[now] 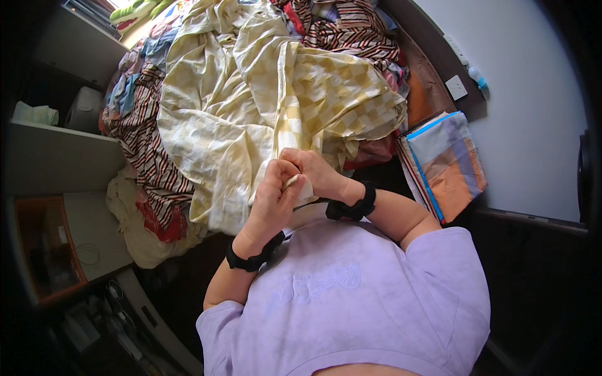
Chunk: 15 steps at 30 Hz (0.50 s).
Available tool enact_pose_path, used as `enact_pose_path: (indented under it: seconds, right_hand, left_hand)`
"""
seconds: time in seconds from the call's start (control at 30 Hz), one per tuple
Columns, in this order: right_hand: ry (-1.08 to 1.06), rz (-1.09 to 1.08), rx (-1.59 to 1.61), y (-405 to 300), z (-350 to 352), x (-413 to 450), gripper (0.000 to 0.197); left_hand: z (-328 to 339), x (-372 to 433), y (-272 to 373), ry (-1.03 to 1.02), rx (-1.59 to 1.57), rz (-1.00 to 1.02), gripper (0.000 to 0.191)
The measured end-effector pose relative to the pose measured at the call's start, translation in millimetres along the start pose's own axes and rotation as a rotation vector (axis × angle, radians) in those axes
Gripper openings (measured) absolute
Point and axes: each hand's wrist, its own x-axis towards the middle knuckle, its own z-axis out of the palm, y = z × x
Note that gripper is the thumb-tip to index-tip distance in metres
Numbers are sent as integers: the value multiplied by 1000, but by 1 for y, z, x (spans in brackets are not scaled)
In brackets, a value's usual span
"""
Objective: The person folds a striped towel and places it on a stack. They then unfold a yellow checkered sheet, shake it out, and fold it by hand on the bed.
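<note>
A large yellow and white checked cloth lies crumpled over a heap in front of me, its near part drawn up towards my chest. My left hand is closed on an edge of this cloth, with the thumb along the edge. Touching it on the right, my right hand grips the same cloth, its fingers partly hidden. A long folded strip of the cloth runs away from my hands up the middle.
Striped fabric and other crumpled textiles lie around the checked cloth. At the right, folded cloths stand near the white wall with its socket plate. Shelving is at the left, and a green plush toy at the upper left.
</note>
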Motion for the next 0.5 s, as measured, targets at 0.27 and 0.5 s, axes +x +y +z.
enact_pose_path:
  seconds: [0.27, 0.5]
  right_hand:
    - [-13, 164, 28, -13, 4, -16, 14]
    - [-20, 133, 70, -14, 2, -23, 12]
  left_hand:
    - [-9, -20, -22, 139, -85, -20, 18]
    - [-16, -20, -26, 86, -167, -267, 24]
